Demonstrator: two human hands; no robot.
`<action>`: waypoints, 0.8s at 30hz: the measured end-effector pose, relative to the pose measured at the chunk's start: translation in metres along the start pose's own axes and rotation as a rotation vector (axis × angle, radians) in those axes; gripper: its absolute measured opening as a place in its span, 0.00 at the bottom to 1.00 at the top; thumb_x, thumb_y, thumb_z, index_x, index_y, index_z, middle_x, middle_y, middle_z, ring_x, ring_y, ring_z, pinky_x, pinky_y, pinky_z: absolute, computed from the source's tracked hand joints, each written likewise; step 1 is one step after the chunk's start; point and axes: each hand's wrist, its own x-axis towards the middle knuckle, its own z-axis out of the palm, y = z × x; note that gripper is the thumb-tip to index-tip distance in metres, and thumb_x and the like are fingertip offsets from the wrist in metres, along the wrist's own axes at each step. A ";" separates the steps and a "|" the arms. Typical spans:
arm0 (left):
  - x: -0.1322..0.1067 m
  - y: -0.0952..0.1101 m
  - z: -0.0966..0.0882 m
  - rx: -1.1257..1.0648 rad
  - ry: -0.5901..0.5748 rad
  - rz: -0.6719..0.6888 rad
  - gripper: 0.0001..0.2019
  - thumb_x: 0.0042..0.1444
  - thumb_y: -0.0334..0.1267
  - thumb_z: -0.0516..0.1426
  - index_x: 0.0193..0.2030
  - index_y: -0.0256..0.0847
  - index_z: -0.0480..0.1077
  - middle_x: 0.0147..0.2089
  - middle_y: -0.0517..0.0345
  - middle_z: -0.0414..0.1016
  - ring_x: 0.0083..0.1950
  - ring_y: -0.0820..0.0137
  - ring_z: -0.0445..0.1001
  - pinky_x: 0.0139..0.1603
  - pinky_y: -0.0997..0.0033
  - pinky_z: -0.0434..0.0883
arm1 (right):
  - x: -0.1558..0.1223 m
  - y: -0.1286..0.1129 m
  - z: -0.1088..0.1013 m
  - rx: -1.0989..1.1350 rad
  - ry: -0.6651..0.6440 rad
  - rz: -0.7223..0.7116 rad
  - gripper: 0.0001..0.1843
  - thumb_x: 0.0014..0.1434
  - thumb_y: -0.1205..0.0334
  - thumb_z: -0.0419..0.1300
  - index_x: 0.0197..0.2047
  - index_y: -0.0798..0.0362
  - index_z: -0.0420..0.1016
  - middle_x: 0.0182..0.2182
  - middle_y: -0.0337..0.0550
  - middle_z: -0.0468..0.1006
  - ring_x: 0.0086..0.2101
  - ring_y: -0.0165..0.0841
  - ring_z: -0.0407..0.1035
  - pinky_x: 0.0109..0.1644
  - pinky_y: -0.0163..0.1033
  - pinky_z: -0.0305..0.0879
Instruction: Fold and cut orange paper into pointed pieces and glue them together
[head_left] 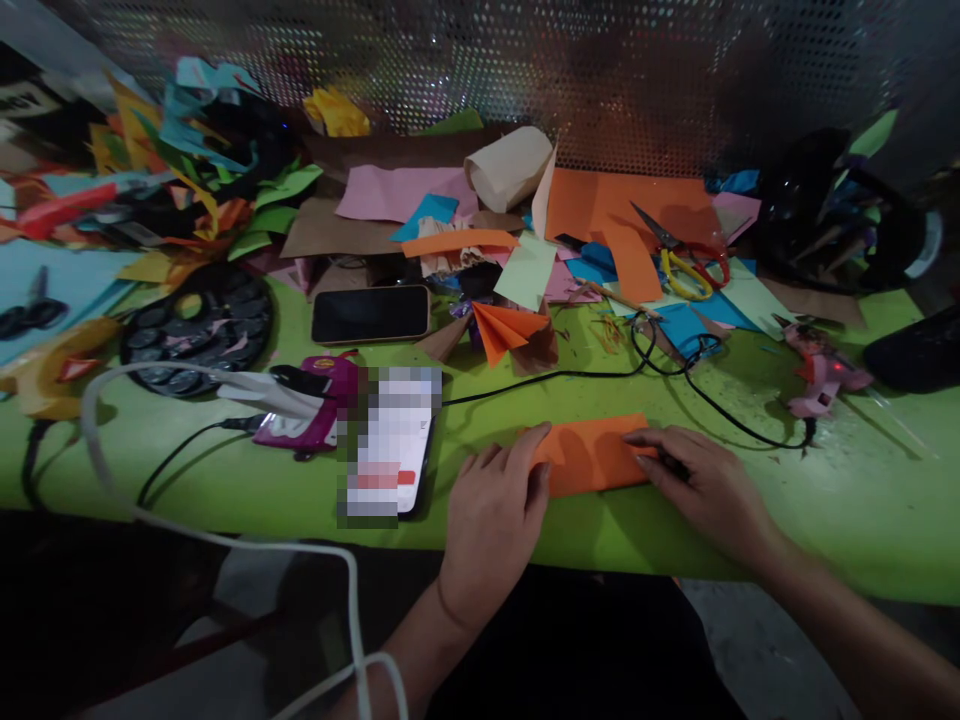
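Orange paper (592, 458) could slide between our grips
Our left grip (495, 505) and right grip (705, 490) lie flat and open, only pressing its ends; we judge uneven pressure could skew it.

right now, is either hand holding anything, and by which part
Nothing is gripped: the left hand presses the orange paper at its left end, the right hand at its right end.

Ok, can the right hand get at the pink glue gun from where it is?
Probably yes. The right hand rests on the orange paper, and the glue gun lies farther right on the table, with only a flat black cord between them.
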 end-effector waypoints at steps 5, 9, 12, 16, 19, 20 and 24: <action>0.000 0.001 0.000 0.014 -0.007 -0.005 0.17 0.62 0.30 0.56 0.57 0.41 0.67 0.43 0.56 0.82 0.39 0.63 0.77 0.41 0.61 0.70 | 0.000 0.000 0.000 0.003 -0.014 0.025 0.12 0.66 0.59 0.55 0.47 0.49 0.77 0.40 0.44 0.83 0.40 0.37 0.77 0.44 0.41 0.72; 0.001 0.001 0.001 0.021 -0.008 -0.010 0.16 0.61 0.29 0.56 0.56 0.42 0.68 0.42 0.56 0.82 0.38 0.63 0.77 0.41 0.61 0.70 | 0.001 -0.001 0.001 0.005 -0.016 0.039 0.12 0.66 0.59 0.55 0.48 0.48 0.77 0.41 0.43 0.83 0.40 0.37 0.77 0.44 0.41 0.72; 0.001 0.001 0.001 0.038 -0.002 -0.009 0.16 0.61 0.28 0.56 0.55 0.42 0.68 0.41 0.56 0.82 0.38 0.63 0.76 0.40 0.62 0.69 | 0.002 -0.002 0.001 0.011 -0.012 0.048 0.12 0.66 0.59 0.55 0.47 0.48 0.78 0.41 0.44 0.83 0.40 0.37 0.78 0.44 0.41 0.72; 0.002 0.002 0.001 0.045 -0.002 -0.014 0.15 0.60 0.28 0.56 0.54 0.42 0.69 0.39 0.57 0.81 0.37 0.63 0.76 0.39 0.63 0.68 | 0.002 -0.003 0.000 0.018 -0.007 0.056 0.12 0.66 0.59 0.55 0.47 0.49 0.78 0.40 0.44 0.83 0.40 0.37 0.78 0.44 0.41 0.72; 0.002 0.004 0.001 0.063 -0.006 -0.012 0.15 0.61 0.29 0.56 0.53 0.43 0.70 0.37 0.58 0.81 0.36 0.63 0.75 0.38 0.63 0.67 | 0.003 -0.004 0.000 0.013 0.002 0.051 0.12 0.66 0.59 0.55 0.47 0.49 0.78 0.40 0.44 0.83 0.40 0.38 0.78 0.44 0.42 0.73; 0.002 0.004 0.001 0.073 -0.013 -0.010 0.14 0.61 0.29 0.56 0.53 0.43 0.70 0.37 0.58 0.80 0.36 0.63 0.75 0.38 0.63 0.67 | 0.003 -0.004 0.000 0.009 0.006 0.049 0.12 0.66 0.59 0.55 0.47 0.49 0.78 0.40 0.44 0.83 0.40 0.38 0.78 0.43 0.42 0.73; 0.003 0.006 0.000 0.119 -0.057 0.001 0.13 0.62 0.29 0.55 0.51 0.44 0.72 0.38 0.57 0.79 0.38 0.62 0.74 0.39 0.61 0.66 | 0.003 -0.006 0.002 -0.014 0.021 0.029 0.12 0.66 0.60 0.54 0.46 0.49 0.79 0.39 0.44 0.83 0.39 0.37 0.77 0.43 0.42 0.73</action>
